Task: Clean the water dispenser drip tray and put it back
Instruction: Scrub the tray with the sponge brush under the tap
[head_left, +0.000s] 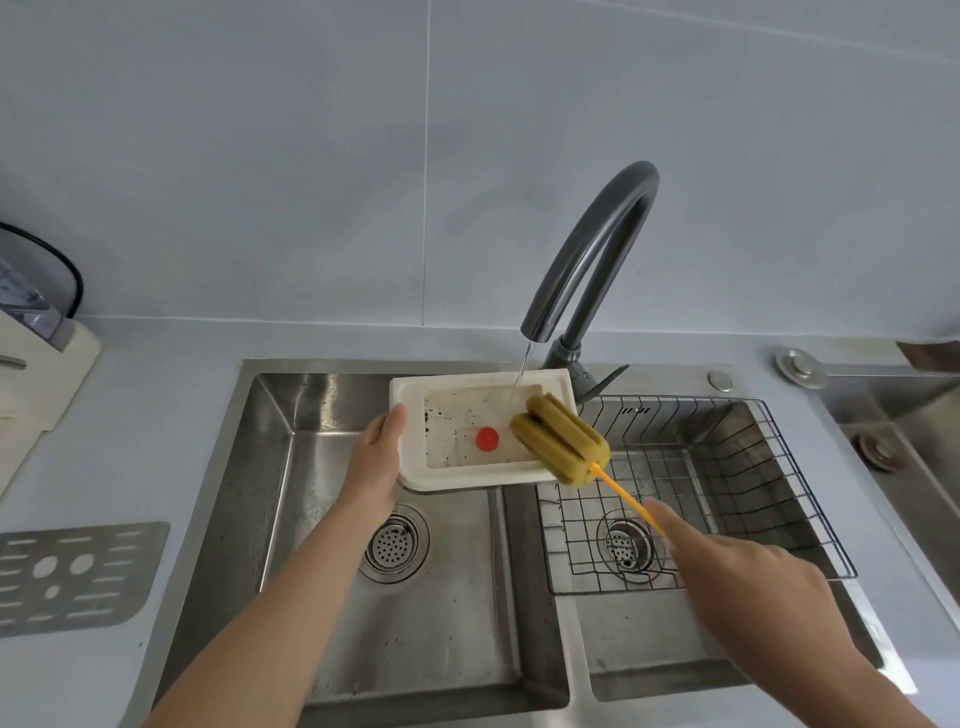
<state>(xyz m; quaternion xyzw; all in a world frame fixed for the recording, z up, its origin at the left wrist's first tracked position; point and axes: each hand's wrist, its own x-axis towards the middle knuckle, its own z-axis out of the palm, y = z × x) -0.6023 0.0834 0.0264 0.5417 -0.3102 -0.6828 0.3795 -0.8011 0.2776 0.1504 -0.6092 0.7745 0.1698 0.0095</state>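
Tray (410, 467) light, stiff, wet, likely slippery; left hand (375, 457) clamped its rim under tap (592, 249). Right hand (748, 577) fingers gripped brush (563, 439) handle.

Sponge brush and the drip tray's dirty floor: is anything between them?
Nothing solid. The sponge brush, held by the right hand, sits at the right end of the drip tray, which the left hand grips. Only the faucet's water stream and a red float lie there.

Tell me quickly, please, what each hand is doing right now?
Left hand: holds the drip tray by its edge.
Right hand: holds the sponge brush by its handle.
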